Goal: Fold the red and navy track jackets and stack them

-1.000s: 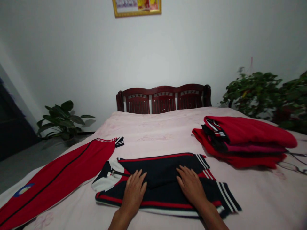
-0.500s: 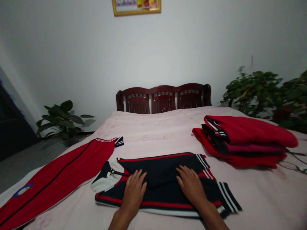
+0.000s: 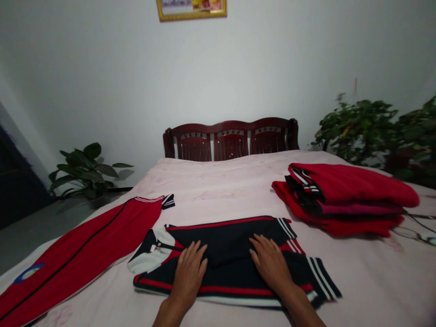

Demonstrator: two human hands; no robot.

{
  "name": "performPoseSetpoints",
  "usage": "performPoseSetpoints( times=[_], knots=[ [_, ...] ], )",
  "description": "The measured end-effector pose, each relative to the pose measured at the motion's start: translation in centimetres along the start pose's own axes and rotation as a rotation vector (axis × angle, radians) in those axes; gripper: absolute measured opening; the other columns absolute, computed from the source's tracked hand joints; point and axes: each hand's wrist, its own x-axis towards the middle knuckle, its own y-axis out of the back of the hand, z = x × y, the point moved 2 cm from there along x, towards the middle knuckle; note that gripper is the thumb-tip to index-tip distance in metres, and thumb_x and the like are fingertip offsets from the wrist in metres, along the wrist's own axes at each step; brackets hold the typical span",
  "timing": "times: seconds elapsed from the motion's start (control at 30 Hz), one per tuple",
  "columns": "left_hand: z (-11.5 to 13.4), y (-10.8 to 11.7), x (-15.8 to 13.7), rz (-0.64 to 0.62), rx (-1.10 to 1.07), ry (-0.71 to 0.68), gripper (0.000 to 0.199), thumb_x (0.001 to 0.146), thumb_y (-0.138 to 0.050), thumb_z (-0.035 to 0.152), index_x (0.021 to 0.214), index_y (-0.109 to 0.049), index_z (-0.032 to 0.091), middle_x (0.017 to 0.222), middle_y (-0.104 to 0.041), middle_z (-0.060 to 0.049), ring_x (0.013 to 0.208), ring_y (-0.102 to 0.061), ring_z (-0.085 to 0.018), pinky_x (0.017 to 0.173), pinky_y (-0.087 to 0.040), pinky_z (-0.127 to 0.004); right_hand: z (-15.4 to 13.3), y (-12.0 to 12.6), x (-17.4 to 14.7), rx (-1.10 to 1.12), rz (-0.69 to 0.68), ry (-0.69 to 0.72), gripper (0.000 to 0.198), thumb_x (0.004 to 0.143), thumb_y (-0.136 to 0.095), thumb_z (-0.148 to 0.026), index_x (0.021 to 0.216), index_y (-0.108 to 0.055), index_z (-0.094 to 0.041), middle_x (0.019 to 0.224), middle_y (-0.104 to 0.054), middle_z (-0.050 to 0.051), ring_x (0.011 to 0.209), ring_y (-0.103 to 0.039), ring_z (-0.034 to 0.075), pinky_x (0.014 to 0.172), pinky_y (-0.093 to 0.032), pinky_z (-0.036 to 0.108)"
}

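Note:
A dark navy jacket [image 3: 235, 238] with red piping, a white collar and striped cuffs lies folded lengthwise on the bed, its collar to the left and cuffs to the right. My left hand [image 3: 190, 268] rests flat on it near the collar and zip, fingers stretched out. Flat on the sleeve side, nearer the cuffs, lies my right hand [image 3: 270, 261], its fingers also extended. Neither hand grips the cloth. To the left a red garment [image 3: 91, 245] with a black stripe, a round blue badge and a striped cuff is spread out.
A pile of folded red clothes [image 3: 350, 186] sits on the right of the pink bed sheet [image 3: 218, 181]. Beside it are eyeglasses [image 3: 413, 234]. Behind the bed stands a carved wooden headboard [image 3: 231, 141]. Potted plants [image 3: 86, 170] flank the bed on both sides.
The whole view has shifted very slightly. Both hands stay flat in the same places on the jacket, and the clothes have not moved.

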Motion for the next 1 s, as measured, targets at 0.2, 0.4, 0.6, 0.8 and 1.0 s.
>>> performPoseSetpoints(
  times=[0.2,0.4,0.6,0.8,1.0],
  knots=[
    [-0.04,-0.1,0.06,0.003,0.008,-0.001,0.041,0.098,-0.043,0.028,0.138,-0.053,0.029,0.145,-0.054,-0.004,0.139,-0.043,-0.024,0.113,-0.037,-0.05,0.05,-0.06,-0.01,0.001,0.016,0.001,0.04,0.096,-0.043,-0.031,0.128,-0.063,-0.021,0.138,-0.059,0.008,0.132,-0.05,0.026,0.113,-0.033,0.049],
    [0.08,0.08,0.2,-0.01,0.0,0.01,0.042,0.097,-0.044,0.027,0.138,-0.053,0.029,0.145,-0.054,-0.004,0.138,-0.044,-0.024,0.113,-0.038,-0.05,0.09,-0.13,-0.05,0.008,0.031,0.002,0.039,0.095,-0.044,-0.031,0.127,-0.064,-0.022,0.137,-0.06,0.008,0.131,-0.05,0.027,0.112,-0.033,0.05],
    [0.13,0.15,0.13,0.004,0.003,0.009,0.041,0.097,-0.043,0.026,0.137,-0.054,0.028,0.144,-0.055,-0.004,0.138,-0.045,-0.024,0.113,-0.038,-0.05,0.1,-0.2,-0.02,0.011,0.026,0.003,0.039,0.095,-0.043,-0.031,0.127,-0.064,-0.022,0.138,-0.059,0.008,0.132,-0.049,0.026,0.113,-0.033,0.049],
    [0.02,0.08,0.09,0.002,0.006,0.001,0.042,0.098,-0.043,0.027,0.138,-0.053,0.029,0.145,-0.055,-0.004,0.138,-0.044,-0.024,0.113,-0.038,-0.049,0.0,-0.12,-0.01,0.011,0.023,-0.004,0.039,0.096,-0.043,-0.032,0.127,-0.064,-0.022,0.138,-0.059,0.008,0.132,-0.049,0.026,0.113,-0.032,0.049],
    [0.13,0.19,0.09,0.005,-0.005,0.004,0.041,0.098,-0.042,0.028,0.137,-0.054,0.028,0.144,-0.055,-0.005,0.138,-0.045,-0.024,0.113,-0.038,-0.05,-0.09,0.19,-0.02,0.018,0.011,-0.005,0.039,0.096,-0.043,-0.031,0.128,-0.063,-0.022,0.139,-0.059,0.008,0.132,-0.049,0.026,0.113,-0.032,0.049]
  ],
)
